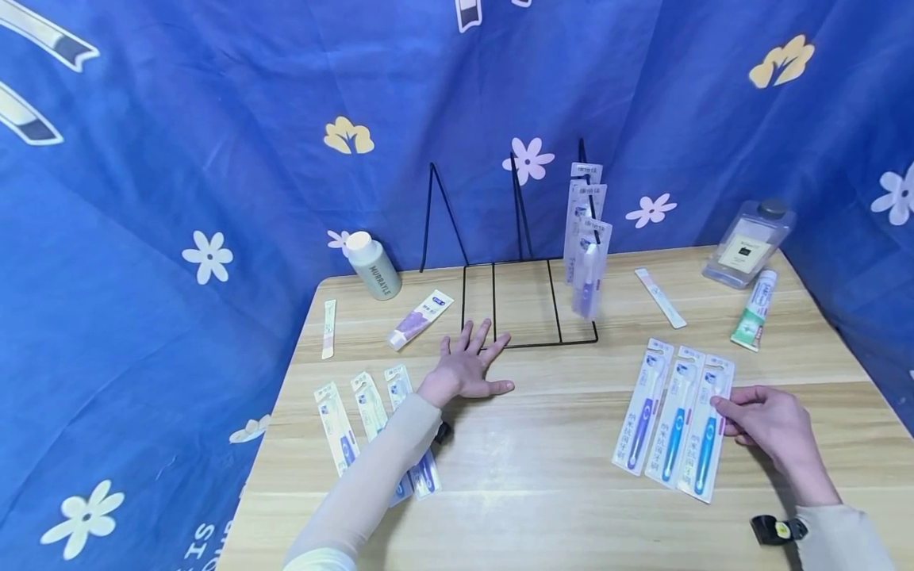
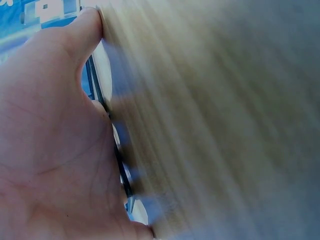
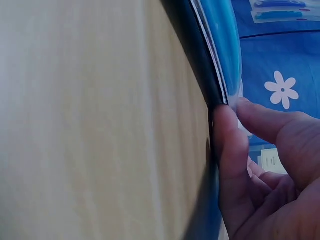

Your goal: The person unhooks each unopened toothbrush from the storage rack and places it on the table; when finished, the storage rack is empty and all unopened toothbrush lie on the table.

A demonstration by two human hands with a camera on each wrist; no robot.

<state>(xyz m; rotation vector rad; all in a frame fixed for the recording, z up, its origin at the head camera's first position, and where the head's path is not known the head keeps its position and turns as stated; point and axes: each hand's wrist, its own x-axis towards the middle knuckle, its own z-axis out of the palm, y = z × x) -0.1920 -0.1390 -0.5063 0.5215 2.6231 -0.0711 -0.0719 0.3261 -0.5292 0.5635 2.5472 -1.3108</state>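
My left hand [image 1: 469, 366] lies flat on the wooden table [image 1: 543, 468] with its fingers spread, the fingertips touching the base of a black wire rack [image 1: 528, 305]. It holds nothing; the left wrist view shows only the palm and thumb of this hand [image 2: 55, 140] against the blurred tabletop. My right hand [image 1: 760, 420] pinches the right edge of the rightmost of three toothbrush packs [image 1: 705, 432], which lies flat. In the right wrist view, the thumb and forefinger [image 3: 227, 112] meet at that pack's edge [image 3: 220, 60]. Two more packs [image 1: 655, 408] lie beside it.
Toothbrush packs [image 1: 587, 242] hang on the rack's right prong. Three more packs [image 1: 371, 416] lie under my left forearm. A toothpaste tube [image 1: 420, 319], white bottle [image 1: 373, 266], clear bottle [image 1: 750, 242], green tube [image 1: 754, 311] and two thin strips [image 1: 660, 297] ring the table. Blue cloth hangs behind.
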